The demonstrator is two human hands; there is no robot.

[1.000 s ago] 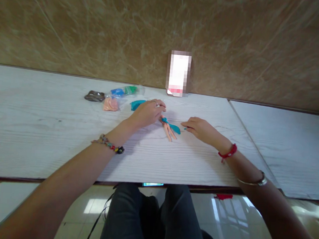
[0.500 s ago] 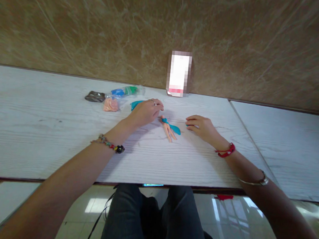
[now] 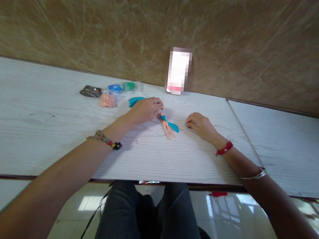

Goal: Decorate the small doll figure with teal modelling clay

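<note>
A small skin-coloured doll figure (image 3: 164, 128) lies on the white table, a blue-green piece wrapped round its upper body and a flat blue-green flap (image 3: 173, 127) spreading to the right. My left hand (image 3: 147, 109) has its fingers bent together at the figure's upper end, seeming to grip it; that end is hidden beneath the fingertips. To the right, my right hand (image 3: 200, 127) is closed in a pinch, with a tiny blue-green bit (image 3: 185, 124) showing at its fingertips. A blue-green packet (image 3: 135, 101) sits just behind my left hand.
Clear bags of modelling clay lie at the back left: dark brown (image 3: 91, 91), peach (image 3: 108, 100), blue (image 3: 114, 88) and green (image 3: 129, 86). A phone with a blurred screen (image 3: 178, 71) leans on the marble-patterned wall (image 3: 100, 25). A seam (image 3: 243, 130) crosses the table at right.
The camera view has shifted slightly. My right fingers have curled in a little more round the small blue-green bit. My left hand stays at the doll figure's upper end.
</note>
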